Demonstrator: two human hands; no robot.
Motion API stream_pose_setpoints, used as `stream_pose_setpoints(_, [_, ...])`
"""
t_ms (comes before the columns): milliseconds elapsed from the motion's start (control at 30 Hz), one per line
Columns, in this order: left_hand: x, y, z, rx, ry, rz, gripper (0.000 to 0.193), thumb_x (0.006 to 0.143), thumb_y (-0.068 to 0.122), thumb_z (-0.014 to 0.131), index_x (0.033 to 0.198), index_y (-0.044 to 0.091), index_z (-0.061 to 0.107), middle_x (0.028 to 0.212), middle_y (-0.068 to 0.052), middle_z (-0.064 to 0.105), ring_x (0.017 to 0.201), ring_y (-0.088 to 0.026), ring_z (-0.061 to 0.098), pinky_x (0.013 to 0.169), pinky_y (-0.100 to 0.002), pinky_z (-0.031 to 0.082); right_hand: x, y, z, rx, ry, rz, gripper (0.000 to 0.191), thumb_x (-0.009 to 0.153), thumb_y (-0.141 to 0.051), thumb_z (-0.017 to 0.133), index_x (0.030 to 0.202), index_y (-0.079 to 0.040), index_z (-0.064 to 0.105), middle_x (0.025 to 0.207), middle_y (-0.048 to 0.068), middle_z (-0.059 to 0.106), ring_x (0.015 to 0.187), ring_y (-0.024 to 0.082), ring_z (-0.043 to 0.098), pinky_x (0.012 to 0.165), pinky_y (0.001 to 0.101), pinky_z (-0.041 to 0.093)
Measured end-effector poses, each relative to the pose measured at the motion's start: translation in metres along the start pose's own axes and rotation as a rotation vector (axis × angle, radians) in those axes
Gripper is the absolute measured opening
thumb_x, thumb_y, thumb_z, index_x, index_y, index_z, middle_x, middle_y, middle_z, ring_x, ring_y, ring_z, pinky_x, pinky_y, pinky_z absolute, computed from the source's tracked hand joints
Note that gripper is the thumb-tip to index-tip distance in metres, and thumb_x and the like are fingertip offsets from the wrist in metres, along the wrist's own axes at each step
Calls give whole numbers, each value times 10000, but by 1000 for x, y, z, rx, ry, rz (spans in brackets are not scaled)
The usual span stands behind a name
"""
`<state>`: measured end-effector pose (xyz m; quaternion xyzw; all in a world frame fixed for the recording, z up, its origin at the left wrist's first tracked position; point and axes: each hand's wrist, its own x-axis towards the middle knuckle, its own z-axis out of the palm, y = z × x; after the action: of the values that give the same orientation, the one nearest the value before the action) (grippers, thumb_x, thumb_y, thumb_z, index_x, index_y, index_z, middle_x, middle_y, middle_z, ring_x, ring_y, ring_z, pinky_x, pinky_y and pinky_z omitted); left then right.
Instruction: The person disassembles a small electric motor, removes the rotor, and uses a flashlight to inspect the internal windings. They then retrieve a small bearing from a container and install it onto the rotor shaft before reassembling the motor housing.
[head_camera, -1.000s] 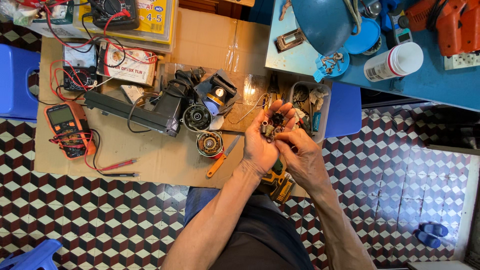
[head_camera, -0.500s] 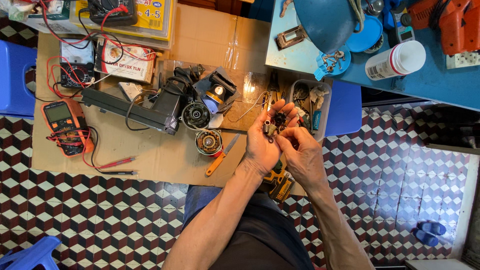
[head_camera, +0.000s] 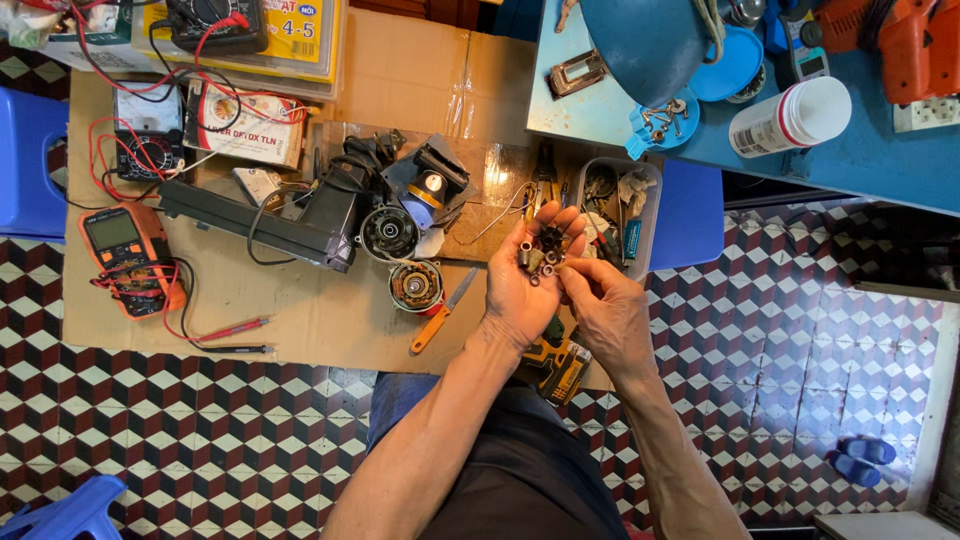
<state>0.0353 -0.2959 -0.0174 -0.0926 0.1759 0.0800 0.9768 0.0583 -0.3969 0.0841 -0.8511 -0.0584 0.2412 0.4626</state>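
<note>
A cluster of small metal parts (head_camera: 541, 256) lies in the cupped palm of the left hand (head_camera: 525, 285), held above the near right corner of the cardboard sheet (head_camera: 300, 310) on the floor. The left hand is spread and curled upward as a tray. The right hand (head_camera: 605, 310) sits just beside it, its fingertips (head_camera: 566, 272) pinched on one of the parts. Under the wrists lies a yellow-and-black tool body (head_camera: 556, 365).

Just beyond the hands stands a clear tray (head_camera: 645, 215) of odd bits. Left of them lie an orange-handled screwdriver (head_camera: 440, 315), a round motor winding (head_camera: 415, 286) and a black machine (head_camera: 270, 225) with its cable. An orange meter (head_camera: 125, 255) with red leads lies at the sheet's left edge, beside a blue stool (head_camera: 25, 160).

Packages sit along the far edge: a flat yellow box (head_camera: 300, 35) under a black meter (head_camera: 215, 22), and a white rectangular box with red trim (head_camera: 245, 125) near it. On the blue bench (head_camera: 860, 160), upper right, lies a white cylinder tub with a printed label (head_camera: 790, 117), beside a blue lamp shade (head_camera: 650, 40) and a blue lid holding screws (head_camera: 662, 120).

Open cardboard remains along the sheet's near edge, left of the screwdriver; checkered floor (head_camera: 820, 330) lies open to the right.
</note>
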Motion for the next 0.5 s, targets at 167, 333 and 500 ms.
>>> stream_pose_setpoints(167, [3,0,-1,-13,9,-8,416,1138,301,355,1299,8,602,1301,-176,656,1220,-287,636,1092,-413,505,4,10,0,107,30,75,202,1007,-174,643,1039,14,710,837,49,738,660,77,625,555,218,486])
stream_pose_setpoints(333, [6,3,0,-19,42,-28,409,1135,297,365,1290,6,607,1292,-171,657,1210,-283,638,1093,-411,508,17,26,-10,387,-62,175,201,991,-159,640,1039,28,694,895,93,743,734,100,688,602,206,520])
stream_pose_setpoints(500, [10,6,4,-10,57,-51,394,1124,292,375,1269,9,610,1284,-172,658,1198,-287,642,1083,-412,517,25,38,-17,572,-104,276,207,992,-145,620,1047,45,681,942,132,749,771,144,713,637,230,553])
